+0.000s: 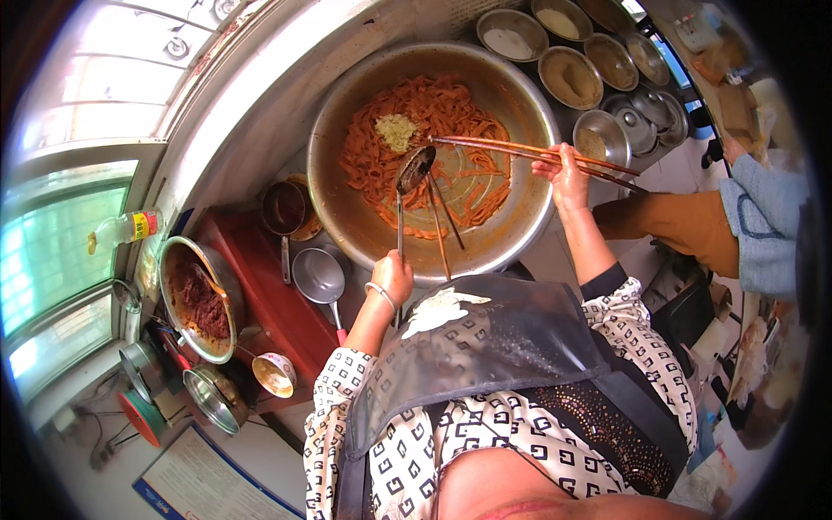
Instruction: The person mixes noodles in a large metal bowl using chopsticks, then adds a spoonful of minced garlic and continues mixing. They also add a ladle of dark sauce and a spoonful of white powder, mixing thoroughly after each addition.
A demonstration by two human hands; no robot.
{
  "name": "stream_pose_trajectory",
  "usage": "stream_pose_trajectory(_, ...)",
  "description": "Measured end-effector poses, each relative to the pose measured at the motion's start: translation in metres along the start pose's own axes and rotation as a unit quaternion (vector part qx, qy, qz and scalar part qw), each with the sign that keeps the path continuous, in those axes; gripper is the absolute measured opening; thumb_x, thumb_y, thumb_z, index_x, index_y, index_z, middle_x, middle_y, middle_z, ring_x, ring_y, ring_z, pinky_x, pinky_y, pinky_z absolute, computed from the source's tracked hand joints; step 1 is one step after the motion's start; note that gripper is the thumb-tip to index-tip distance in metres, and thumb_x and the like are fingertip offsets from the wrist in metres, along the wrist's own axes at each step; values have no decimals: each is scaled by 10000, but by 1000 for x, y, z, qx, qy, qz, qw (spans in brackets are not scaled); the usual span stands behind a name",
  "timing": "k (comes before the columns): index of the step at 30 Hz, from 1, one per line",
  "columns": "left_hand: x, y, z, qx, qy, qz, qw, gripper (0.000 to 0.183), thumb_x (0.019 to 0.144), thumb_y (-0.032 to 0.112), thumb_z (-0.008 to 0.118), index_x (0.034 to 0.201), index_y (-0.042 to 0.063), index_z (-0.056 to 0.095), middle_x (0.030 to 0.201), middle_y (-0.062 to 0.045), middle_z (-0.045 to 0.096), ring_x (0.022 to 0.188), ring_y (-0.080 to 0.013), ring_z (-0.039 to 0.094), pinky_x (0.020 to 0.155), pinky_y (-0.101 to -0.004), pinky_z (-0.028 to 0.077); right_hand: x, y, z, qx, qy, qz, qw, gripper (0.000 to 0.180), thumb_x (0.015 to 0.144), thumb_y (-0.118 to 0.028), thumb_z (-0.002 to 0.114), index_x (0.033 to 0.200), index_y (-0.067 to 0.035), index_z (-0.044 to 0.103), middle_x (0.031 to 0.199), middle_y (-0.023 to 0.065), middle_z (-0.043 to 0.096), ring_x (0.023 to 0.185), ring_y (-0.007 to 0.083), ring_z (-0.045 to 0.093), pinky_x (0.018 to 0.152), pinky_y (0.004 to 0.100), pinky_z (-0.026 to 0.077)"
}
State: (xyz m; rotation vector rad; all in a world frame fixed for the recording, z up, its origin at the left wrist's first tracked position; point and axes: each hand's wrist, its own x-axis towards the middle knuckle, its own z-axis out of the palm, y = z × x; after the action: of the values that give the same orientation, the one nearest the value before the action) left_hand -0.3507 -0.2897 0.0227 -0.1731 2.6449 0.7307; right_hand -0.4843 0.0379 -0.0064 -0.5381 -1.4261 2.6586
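A wide metal basin (pixel 530 221) stands before me, holding a heap of orange-red, sauce-coated strips of food (pixel 448 104). On the heap's left side lies a pale mound of what looks like minced garlic (pixel 396 132). My left hand (pixel 392 281) grips the handle of a metal ladle (pixel 416 170), whose dark-stained bowl is over the strips. Between the fingers of my right hand (pixel 567 177), at the basin's right rim, is a pair of long wooden chopsticks (pixel 494 144); their tips reach near the mound. Two other thin sticks (pixel 437 227) lean inside the basin near the ladle.
Several metal bowls of powders and seasonings (pixel 571 77) stand at the upper right. To the left, a red surface (pixel 260 286) bears a saucepan (pixel 318 275) and a pot of dark red paste (pixel 211 312). Another person's brown-trousered leg (pixel 676 231) is close on the right.
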Motion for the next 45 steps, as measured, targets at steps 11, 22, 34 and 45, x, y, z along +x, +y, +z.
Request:
stream_pose_trajectory(11,-43,6,-60,-719,-225,-142,642,202,854,64,450,1015,-35,523,510,29,346,315,-58,290,303,-218,244,13,8,14,-89,10,-40,995,215,894,-205,492,943,2,522,736,107,560,560,205,607,512,295,529)
stream_pose_trajectory(22,-171,-17,-143,-791,-96,18,603,235,825,90,534,1023,-34,508,489,43,370,316,-39,325,318,-197,247,17,33,42,-283,-166,-136,935,117,883,-175,534,907,-65,499,711,27,561,608,105,566,550,217,453)
stream_pose_trajectory(34,-225,-232,-199,98,373,-321,865,257,769,188,484,873,-30,573,818,-248,605,757,-378,599,684,-444,483,-24,47,79,-452,-230,-30,861,228,909,-298,473,888,-85,549,530,-26,415,442,35,399,374,195,297)
stream_pose_trajectory(45,-207,-181,-204,286,416,-286,815,578,803,281,561,1274,26,344,1090,-207,522,960,-370,520,748,-466,442,-53,20,45,-180,-220,380,880,324,856,-59,447,1177,-39,480,904,122,564,727,232,586,605,365,499)
